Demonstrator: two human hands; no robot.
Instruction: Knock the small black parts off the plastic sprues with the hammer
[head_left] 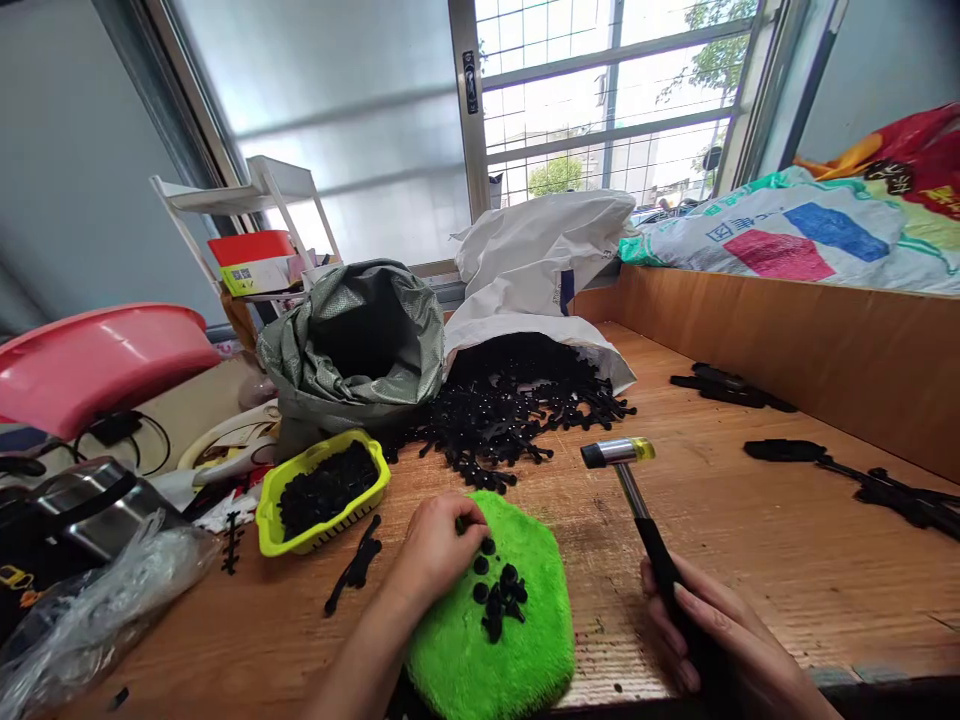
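Tabletop (750, 520): carrying everything, with a white sack (540, 270) spilling a pile of black parts (510, 400) near its middle.
Green pad (495, 610): lying at the near edge, bearing a few small black pieces (499, 595).
Right hand (720, 640): fingers wrapping the black grip of a hammer (634, 490), its head hovering just beside the pad.
Left hand (435, 550): fingers pinching one black piece on the pad.
Yellow basket (322, 495): sitting left of the pad, holding black parts.

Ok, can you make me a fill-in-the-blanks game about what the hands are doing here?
1. The right hand grips a small ____.
2. The left hand rests on a fluffy ____ pad.
3. The yellow basket holds small ____ parts.

Missing words: hammer; green; black
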